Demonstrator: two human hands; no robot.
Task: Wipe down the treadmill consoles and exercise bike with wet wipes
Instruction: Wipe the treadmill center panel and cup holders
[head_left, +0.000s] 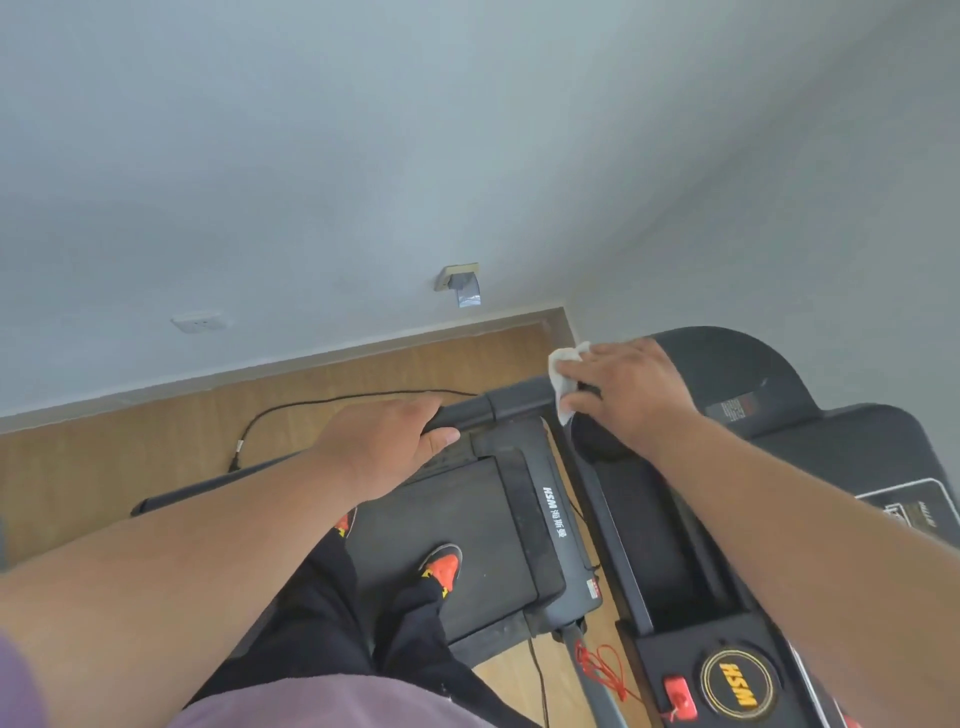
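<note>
The right hand (631, 395) presses a white wet wipe (563, 376) with flat fingers on the treadmill console (753, 384), the left hand (395, 441) grips the handlebar (467, 413) beside this console; I judge much is left.

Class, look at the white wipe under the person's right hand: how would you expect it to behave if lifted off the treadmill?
The white wipe is probably floppy: it lies crumpled under the right hand, with one corner drooping over the treadmill console edge. It looks thin, so likely very light. Being a wet wipe, it may cling slightly rather than slide.
</note>
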